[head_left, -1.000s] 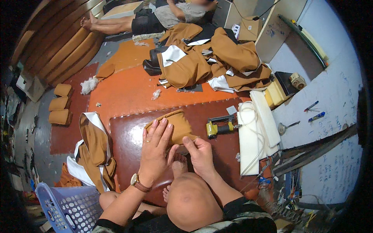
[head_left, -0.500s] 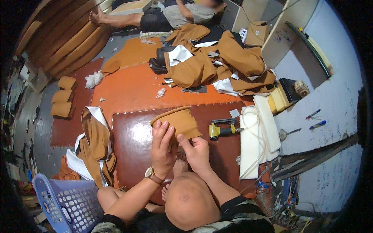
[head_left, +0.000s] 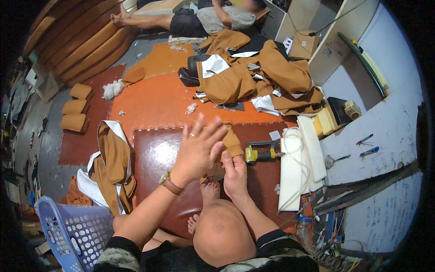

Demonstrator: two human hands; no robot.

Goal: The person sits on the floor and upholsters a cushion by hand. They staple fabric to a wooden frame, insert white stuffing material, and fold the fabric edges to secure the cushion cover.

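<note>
My right hand [head_left: 235,176] pinches the near edge of a small tan upholstered piece [head_left: 233,141], thumb on top, holding it up over the dark red padded mat [head_left: 152,181]. Fingers spread wide, my left hand [head_left: 198,147] is raised in front of the same piece and covers much of its left side. That hand is slightly blurred, and whether it touches the fabric I cannot tell. Just right of the piece lies a yellow-green and black staple gun [head_left: 258,155], with a pale hose [head_left: 304,140] beside it.
Folded white foam sheets [head_left: 290,181] lie at the right. Tan fabric with white lining [head_left: 113,158] and a blue perforated basket [head_left: 88,231] are at the left. Three small tan cushions [head_left: 74,107] stand farther off. Beyond a large fabric heap [head_left: 281,68], another person [head_left: 186,23] reclines.
My left hand has let go of the tan piece, lifted and spread its fingers. My right hand keeps its hold. The whole view has shifted slightly.
</note>
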